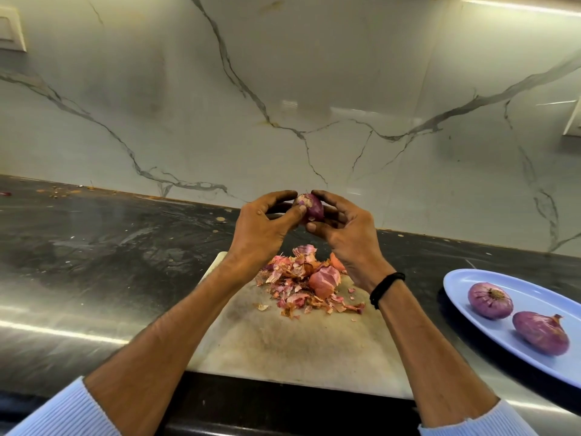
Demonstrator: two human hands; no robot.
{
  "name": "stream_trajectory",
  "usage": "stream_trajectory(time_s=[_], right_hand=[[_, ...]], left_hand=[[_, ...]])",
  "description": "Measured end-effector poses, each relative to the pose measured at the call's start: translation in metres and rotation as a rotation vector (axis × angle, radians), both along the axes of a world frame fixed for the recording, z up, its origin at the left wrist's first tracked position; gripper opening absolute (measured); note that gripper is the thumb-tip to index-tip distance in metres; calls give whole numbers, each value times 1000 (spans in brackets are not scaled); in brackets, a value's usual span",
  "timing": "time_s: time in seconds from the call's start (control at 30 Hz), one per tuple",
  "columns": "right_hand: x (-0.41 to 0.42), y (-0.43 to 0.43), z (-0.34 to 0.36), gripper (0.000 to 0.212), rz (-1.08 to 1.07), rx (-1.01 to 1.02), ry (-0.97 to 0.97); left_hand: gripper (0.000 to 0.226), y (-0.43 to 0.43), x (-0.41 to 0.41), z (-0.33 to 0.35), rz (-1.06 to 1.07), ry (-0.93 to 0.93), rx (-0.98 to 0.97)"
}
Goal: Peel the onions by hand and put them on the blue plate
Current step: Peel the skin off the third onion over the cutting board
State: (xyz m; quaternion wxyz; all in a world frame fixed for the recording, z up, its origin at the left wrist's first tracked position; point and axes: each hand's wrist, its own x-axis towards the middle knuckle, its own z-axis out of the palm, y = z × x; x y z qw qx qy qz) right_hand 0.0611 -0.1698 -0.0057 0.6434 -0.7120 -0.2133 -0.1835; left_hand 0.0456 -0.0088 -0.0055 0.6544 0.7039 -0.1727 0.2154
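From the head view, I hold the onion (pixel 309 207) above the far edge of the cutting board (pixel 298 347), both hands curled round it. My left hand (pixel 261 228) thumbs a papery flake; my right hand (pixel 345 237) cups the glossy purple side. I judge that holding it here drops skins onto the crinkled peel pile (pixel 305 284). Right of the board, two smooth peeled onions (pixel 490 300) sit on the oval blue plate (pixel 465 278).

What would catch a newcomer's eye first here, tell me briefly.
First, the two hands raised over the dark counter: the left hand and right hand grip one purple onion between them. Below them, a heap of pink skins lies on the pale board. At the right edge, a blue plate holds two peeled onions.
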Motion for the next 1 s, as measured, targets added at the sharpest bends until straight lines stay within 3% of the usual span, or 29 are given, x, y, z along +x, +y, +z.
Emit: stream_trajectory(time_s=[0.63, 0.77, 1.0], right_hand=[[11, 3, -12, 60, -132, -351, -185], [8, 1, -10, 59, -132, -336, -191], [2, 0, -3, 60, -123, -233, -191]], left_hand=[[30, 0, 4, -3, 143, 11, 123], [30, 2, 4, -5, 165, -18, 160], [27, 2, 2, -1, 126, 0, 26]])
